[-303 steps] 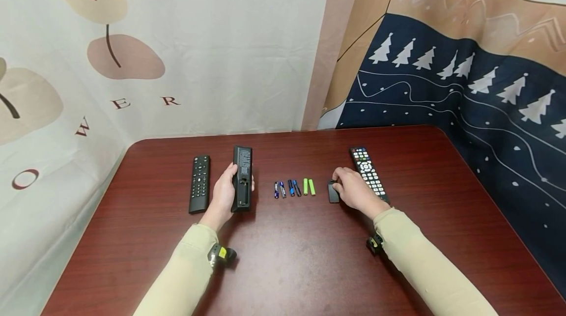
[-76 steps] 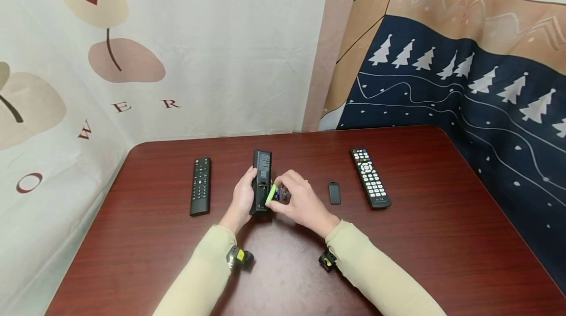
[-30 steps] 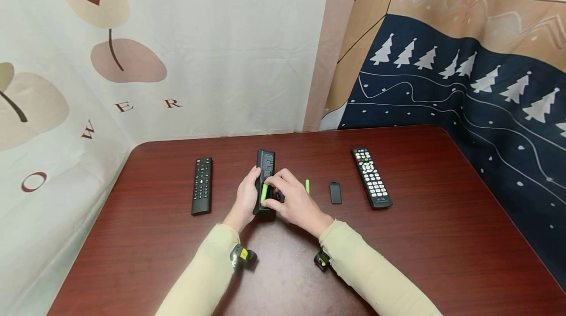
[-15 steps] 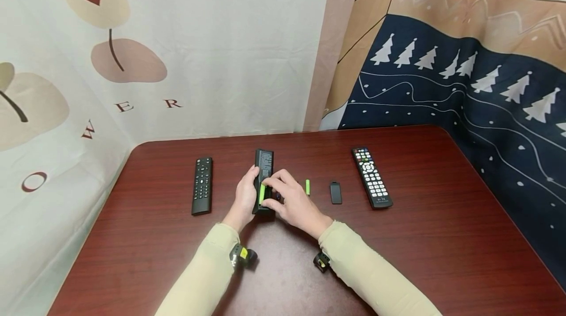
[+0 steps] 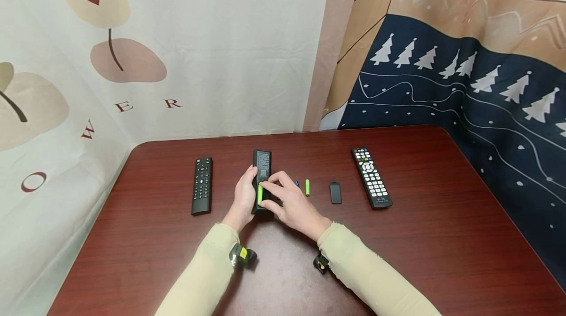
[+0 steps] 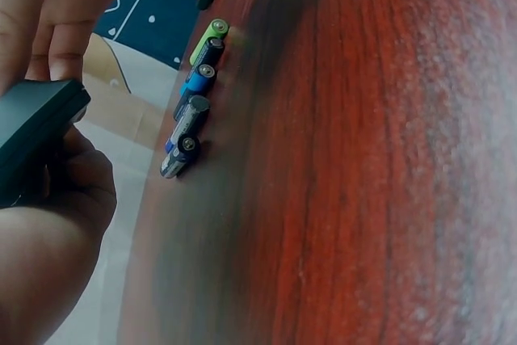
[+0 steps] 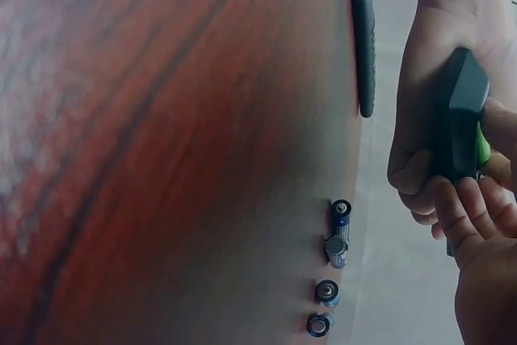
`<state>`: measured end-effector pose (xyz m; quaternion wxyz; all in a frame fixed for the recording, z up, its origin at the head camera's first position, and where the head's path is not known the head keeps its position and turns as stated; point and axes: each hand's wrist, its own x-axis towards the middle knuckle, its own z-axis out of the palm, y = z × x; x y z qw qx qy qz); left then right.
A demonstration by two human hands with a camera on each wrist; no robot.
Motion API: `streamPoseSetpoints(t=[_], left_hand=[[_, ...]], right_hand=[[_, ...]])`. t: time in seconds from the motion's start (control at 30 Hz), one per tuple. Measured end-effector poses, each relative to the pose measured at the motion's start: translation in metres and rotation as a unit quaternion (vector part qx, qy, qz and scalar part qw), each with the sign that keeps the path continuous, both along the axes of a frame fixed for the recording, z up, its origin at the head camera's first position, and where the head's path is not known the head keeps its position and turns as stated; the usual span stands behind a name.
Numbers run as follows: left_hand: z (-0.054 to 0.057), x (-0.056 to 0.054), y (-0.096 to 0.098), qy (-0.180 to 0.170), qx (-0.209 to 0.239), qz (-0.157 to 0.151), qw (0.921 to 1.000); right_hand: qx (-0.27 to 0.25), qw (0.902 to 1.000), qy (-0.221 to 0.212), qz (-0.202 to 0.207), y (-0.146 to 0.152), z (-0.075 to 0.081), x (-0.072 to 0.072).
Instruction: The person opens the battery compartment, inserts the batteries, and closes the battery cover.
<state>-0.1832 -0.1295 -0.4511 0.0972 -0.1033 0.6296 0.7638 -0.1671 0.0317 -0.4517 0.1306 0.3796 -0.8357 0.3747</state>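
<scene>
My left hand (image 5: pixel 243 194) grips a black remote control (image 5: pixel 263 162), held back side up with its battery compartment uncovered. Between the thumb and forefinger of my right hand (image 5: pixel 295 204) is a green battery (image 5: pixel 260 194), lengthwise over the compartment. The right wrist view shows a sliver of that green battery (image 7: pixel 483 147) beside the edge of the remote (image 7: pixel 460 123), with right-hand fingers against the remote's side. My right hand partly hides the compartment. Nearby on the table lies the second green battery (image 5: pixel 307 187), and further right the small black battery cover (image 5: pixel 335 192).
Several blue and dark batteries (image 6: pixel 202 80) lie in a row on the table, mostly hidden behind my right hand in the head view. One black remote (image 5: pixel 202 186) lies at the left, and another with white buttons (image 5: pixel 371 178) at the right. Curtains hang behind the table (image 5: pixel 155 257).
Earlier my right hand was at the battery cover and both green batteries lay in the row. One was then brought to the remote. Lately, both hands, remote and battery have shifted slightly left.
</scene>
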Motion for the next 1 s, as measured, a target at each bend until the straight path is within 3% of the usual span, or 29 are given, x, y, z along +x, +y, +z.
streamPoseSetpoints(t=[1.0], left_hand=[[-0.0026, -0.0011, -0.0005, -0.001, 0.008, -0.001, 1.0000]], right_hand=[[0.051, 0.9982, 0.030, 0.004, -0.0006, -0.0001, -0.0024]])
